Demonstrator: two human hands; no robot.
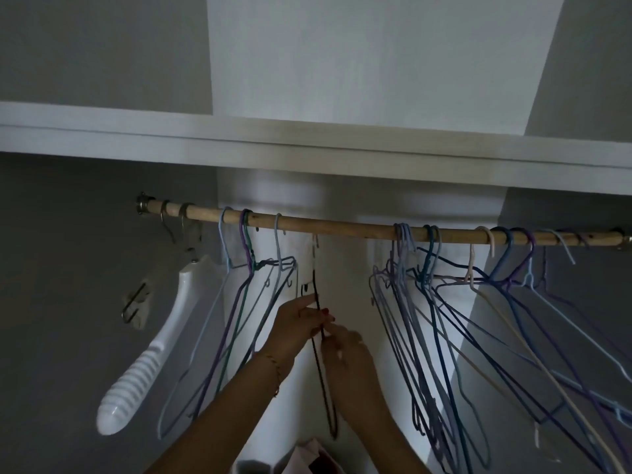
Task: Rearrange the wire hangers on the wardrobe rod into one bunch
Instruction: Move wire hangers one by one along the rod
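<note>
A wooden wardrobe rod [342,228] runs across under a white shelf. A few blue and purple wire hangers [239,302] hang at its left part. A larger group of wire hangers [444,302] in blue, purple and cream hangs at the right part. Between the groups a dark wire hanger [323,371] hangs below the rod from a white hook; whether that hook sits on the rod I cannot tell. My left hand [297,328] pinches the dark hanger's wire near its upper part. My right hand [345,350] holds the same wire just below.
A thick white plastic hanger [150,347] hangs at the rod's far left from a metal hook. A small metal hook [136,301] sits on the left wall. The white shelf [307,145] lies close above the rod. Pink items [307,456] lie at the bottom centre.
</note>
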